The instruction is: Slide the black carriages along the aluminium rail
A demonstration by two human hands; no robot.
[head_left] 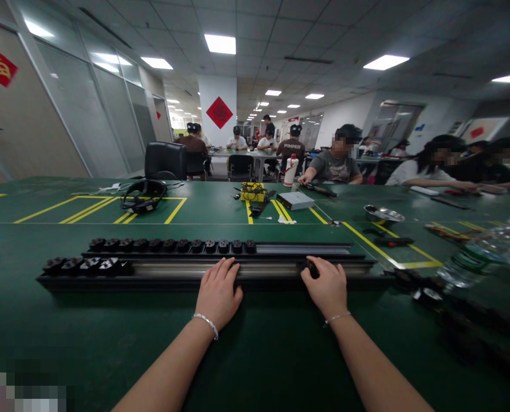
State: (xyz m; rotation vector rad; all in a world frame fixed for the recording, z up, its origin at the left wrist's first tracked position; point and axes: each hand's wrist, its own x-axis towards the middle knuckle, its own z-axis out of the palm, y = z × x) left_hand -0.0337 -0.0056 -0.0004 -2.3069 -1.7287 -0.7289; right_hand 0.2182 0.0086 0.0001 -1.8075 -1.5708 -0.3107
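Straight ahead, near rail [164, 270] running left to right: left hand [218, 294] spread flat on its middle, right hand [328, 289] just rightward, curled round a black module [311, 268].

I'm looking down at a long green table [66, 332] marked with yellow lines [175, 210]. Closest to me, a dark rail [173, 271] lies across it from left to right. A second rail [297, 248] lies just behind, parallel to the first. Farther back on the left rests a black headset [143, 196]. Near the middle sits a yellow box [253, 191], with a flat white box [295, 200] just to its right. Off to the right are a metal bowl [383, 214] and a clear plastic bottle [473, 262], which is blurred.
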